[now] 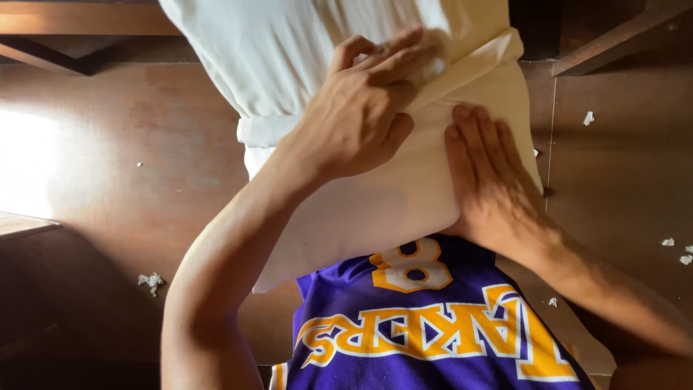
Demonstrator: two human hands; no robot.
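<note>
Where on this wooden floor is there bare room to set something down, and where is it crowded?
Widest bare patch: the wooden floor left of the pillow, up to the paper scrap. A narrower strip lies right of the pillow, dotted with scraps. The centre is crowded: left hand and right hand press flat on the pillow, above the purple jersey.

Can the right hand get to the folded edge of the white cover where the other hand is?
Probably yes. The right hand lies flat on the white pillow, just below the folded edge that the left hand presses, with nothing between.
</note>
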